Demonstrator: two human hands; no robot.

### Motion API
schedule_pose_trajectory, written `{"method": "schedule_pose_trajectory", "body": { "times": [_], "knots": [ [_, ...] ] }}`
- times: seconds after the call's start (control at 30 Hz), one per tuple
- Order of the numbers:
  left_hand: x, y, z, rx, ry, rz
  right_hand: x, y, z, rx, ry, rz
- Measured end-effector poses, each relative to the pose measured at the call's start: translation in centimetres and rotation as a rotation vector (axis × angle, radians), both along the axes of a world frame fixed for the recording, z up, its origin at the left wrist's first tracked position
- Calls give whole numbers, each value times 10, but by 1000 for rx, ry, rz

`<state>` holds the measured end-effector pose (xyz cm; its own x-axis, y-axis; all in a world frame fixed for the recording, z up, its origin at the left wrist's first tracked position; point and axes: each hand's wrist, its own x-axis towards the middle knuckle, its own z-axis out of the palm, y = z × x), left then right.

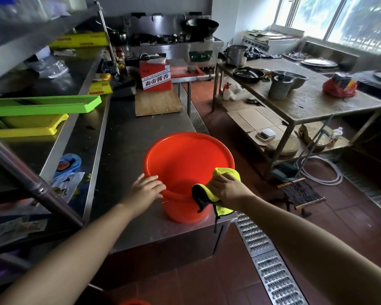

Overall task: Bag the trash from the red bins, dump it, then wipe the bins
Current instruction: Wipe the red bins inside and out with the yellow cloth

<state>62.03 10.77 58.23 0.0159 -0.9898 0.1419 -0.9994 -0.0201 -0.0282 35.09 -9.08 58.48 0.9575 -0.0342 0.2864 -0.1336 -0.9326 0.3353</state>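
Note:
A red bin (185,155) stands upright near the front right corner of the steel counter (128,137), and its inside looks bare. My left hand (144,190) rests on the bin's near left rim with fingers spread flat. My right hand (228,188) presses a yellow cloth with a black edge (223,172) against the near right rim; part of the cloth hangs down outside the bin. A sliver of another red thing (133,302) shows at the bottom edge of the view.
A wooden board (156,102) and a red carton (155,75) sit further back on the counter. Green and yellow trays (42,106) lie on the left shelf. A steel drain grate (266,260) runs along the floor at right, past it a second table (306,102) with pots.

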Motion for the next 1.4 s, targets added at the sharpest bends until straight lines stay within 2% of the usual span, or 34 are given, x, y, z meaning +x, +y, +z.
{"method": "schedule_pose_trajectory", "body": {
  "times": [0.07, 0.17, 0.3, 0.43, 0.53, 0.63, 0.7, 0.77, 0.9, 1.1, 1.2, 1.3, 1.4],
  "knots": [
    [2, -5, 0, 98, -37, 24, 8, 4, -7, -13, -4, 40],
    [-21, -14, -8, 124, 14, -54, 14, 9, -13, -23, -7, 76],
    [-49, -19, -19, 7, 117, -92, 10, 8, -13, -13, 28, 88],
    [-8, -5, -13, -63, 9, -115, -12, -12, -1, -30, 61, 38],
    [24, -1, 0, 75, -64, 2, -11, -11, 6, -46, 39, 6],
    [-2, -16, 0, 160, -91, -95, 7, 5, 3, -38, 11, 36],
    [-32, -25, -11, 168, -48, -152, 20, 15, 0, -13, 17, 51],
    [-48, -29, -19, 138, 19, -122, 23, 20, -2, 4, 23, 59],
    [-33, -21, -10, 134, 108, -111, 3, 0, 1, 25, 41, 68],
    [11, -18, 5, 233, -105, 49, 7, -8, 8, 18, 94, -10],
    [-27, -29, -4, 203, -66, -100, 17, 3, 5, -11, 75, -28],
    [-52, -38, -15, 118, 65, -105, 25, 14, -2, -10, 39, -8],
    [-34, -30, -15, 1, 19, -175, 13, 7, -2, 37, 61, 20]
  ]
}}
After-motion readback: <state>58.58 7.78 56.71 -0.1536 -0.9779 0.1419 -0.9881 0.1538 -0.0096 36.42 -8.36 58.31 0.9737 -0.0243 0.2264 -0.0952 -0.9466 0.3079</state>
